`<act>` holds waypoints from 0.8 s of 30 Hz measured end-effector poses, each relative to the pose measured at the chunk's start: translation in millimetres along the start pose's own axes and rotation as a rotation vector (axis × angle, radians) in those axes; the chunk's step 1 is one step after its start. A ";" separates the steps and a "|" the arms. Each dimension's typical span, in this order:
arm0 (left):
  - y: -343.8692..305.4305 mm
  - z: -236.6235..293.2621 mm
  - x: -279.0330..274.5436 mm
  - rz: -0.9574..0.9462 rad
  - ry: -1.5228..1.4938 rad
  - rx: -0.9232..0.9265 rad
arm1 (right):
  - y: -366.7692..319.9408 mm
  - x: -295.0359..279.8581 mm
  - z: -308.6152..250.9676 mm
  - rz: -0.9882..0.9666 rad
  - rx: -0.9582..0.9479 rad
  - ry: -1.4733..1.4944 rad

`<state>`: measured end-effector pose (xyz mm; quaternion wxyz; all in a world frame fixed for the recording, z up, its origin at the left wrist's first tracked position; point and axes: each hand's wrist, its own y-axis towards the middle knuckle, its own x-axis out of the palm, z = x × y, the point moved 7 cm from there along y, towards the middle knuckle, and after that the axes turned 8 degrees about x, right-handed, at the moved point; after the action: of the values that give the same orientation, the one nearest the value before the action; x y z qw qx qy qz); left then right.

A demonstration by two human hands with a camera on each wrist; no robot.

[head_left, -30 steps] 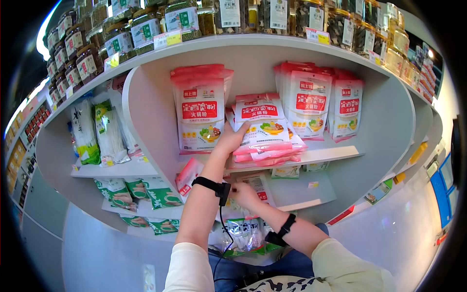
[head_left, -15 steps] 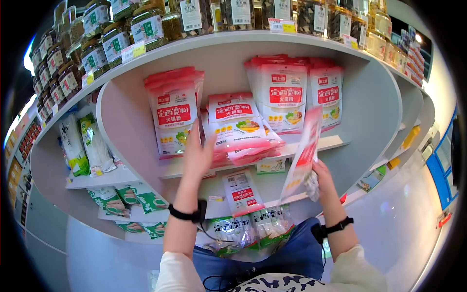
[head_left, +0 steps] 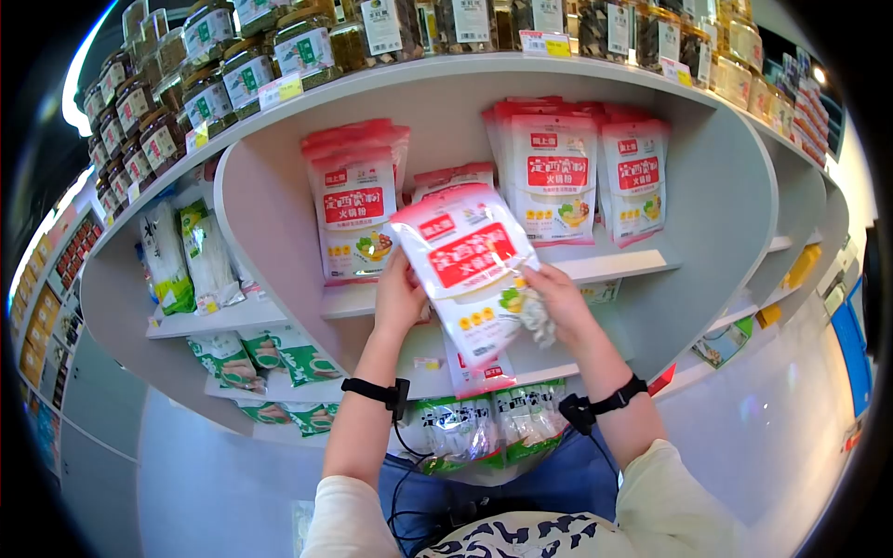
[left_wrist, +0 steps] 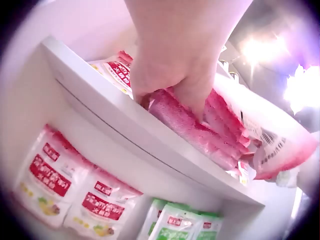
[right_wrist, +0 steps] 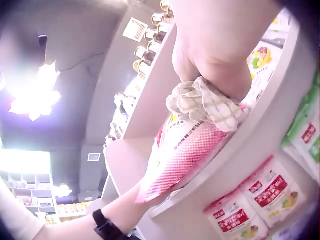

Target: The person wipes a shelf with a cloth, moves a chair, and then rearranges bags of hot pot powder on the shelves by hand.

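Observation:
A white-and-red packet (head_left: 470, 265) hangs tilted in front of the middle stack, its printed front towards the head camera. My right hand (head_left: 563, 302) pinches its lower right side, with a crumpled checked cloth (right_wrist: 205, 105) also under the fingers. My left hand (head_left: 400, 296) is by the packet's left edge; in the left wrist view its thumb and fingers grip the pink ends (left_wrist: 200, 130) of stacked packets at the shelf edge. The stack's top (head_left: 453, 177) shows behind the held packet, which hides the rest.
Similar packets stand left (head_left: 353, 209) and right (head_left: 553, 177) on the same shelf (head_left: 619, 267). Jars (head_left: 307, 46) line the top. Below are a packet (head_left: 482, 377) and green-and-white bags (head_left: 456, 428); noodle bags (head_left: 212, 256) stand in the left compartment.
My right hand has lifted a packet from the lower shelf and brought it left, before the middle stack. My left hand left that stack and is back at its pink ends.

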<state>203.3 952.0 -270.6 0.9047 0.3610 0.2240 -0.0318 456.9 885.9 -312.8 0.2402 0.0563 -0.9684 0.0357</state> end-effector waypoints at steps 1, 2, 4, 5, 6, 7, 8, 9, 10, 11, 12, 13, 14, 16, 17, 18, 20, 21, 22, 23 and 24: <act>-2.5 7.0 -3.4 0.066 0.130 0.123 | -7.9 -17.2 -0.3 0.038 -0.010 -0.022; -4.8 20.7 -6.6 0.056 0.228 0.168 | -23.8 -25.9 -6.2 0.060 -0.028 0.030; -12.5 59.8 -7.0 0.071 0.272 0.211 | -26.8 -45.8 3.6 0.079 -0.057 0.248; -16.4 75.6 -0.6 0.073 0.293 0.229 | -24.2 -58.5 11.9 0.093 -0.069 0.359; -16.6 80.2 5.8 0.103 0.406 0.241 | -12.7 -68.3 22.1 0.044 -0.068 0.388; -14.6 72.1 8.8 0.111 0.397 0.183 | 0.1 -69.3 29.6 -0.058 -0.044 0.412; -11.6 60.9 13.0 0.118 0.390 0.130 | 10.8 -64.1 32.6 -0.161 -0.023 0.438; -9.4 51.7 16.5 0.123 0.382 0.079 | 17.9 -60.2 34.5 -0.264 -0.005 0.465; -7.2 41.3 21.6 0.029 0.233 -0.005 | 20.2 -46.2 31.3 -0.231 -0.009 0.413; -7.2 37.7 19.2 0.057 0.166 -0.007 | 22.0 -29.3 24.6 -0.167 -0.035 0.387; -7.7 32.9 16.4 0.087 0.099 -0.010 | 23.9 -9.7 16.8 -0.105 -0.060 0.359; -8.6 25.6 12.6 0.120 0.035 -0.014 | 26.5 6.6 10.5 -0.045 -0.083 0.331; -7.7 16.1 5.7 0.163 0.113 0.012 | 31.5 26.2 8.2 -0.079 -0.057 0.287; -6.3 -72.6 14.5 0.235 -0.431 -0.169 | 35.9 52.8 5.6 -0.139 -0.009 0.204; -6.5 -67.6 11.5 0.226 -0.376 -0.129 | 31.5 53.1 3.5 -0.094 -0.004 0.137; -6.7 -61.9 8.3 0.220 -0.320 -0.089 | 27.4 53.4 0.3 -0.049 -0.001 0.071; -7.9 -41.2 2.2 0.210 -0.091 -0.006 | 16.2 41.1 -3.6 0.108 -0.051 -0.096; -9.0 -27.0 -2.7 0.214 0.087 0.039 | 8.4 32.9 -1.9 0.128 -0.072 -0.008; -11.5 -7.5 -5.7 0.112 0.043 -0.114 | 2.4 26.3 1.5 0.140 -0.087 0.079; -13.9 2.9 -7.1 0.155 0.247 0.081 | -1.1 22.0 5.9 0.151 -0.096 0.165; -18.3 4.8 -13.7 0.259 0.274 0.161 | -0.4 18.2 11.4 0.141 -0.110 0.204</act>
<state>188.9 933.9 -273.4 0.8305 0.4591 0.2933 0.1164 435.7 882.7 -314.3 0.3370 -0.0291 -0.9410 0.0050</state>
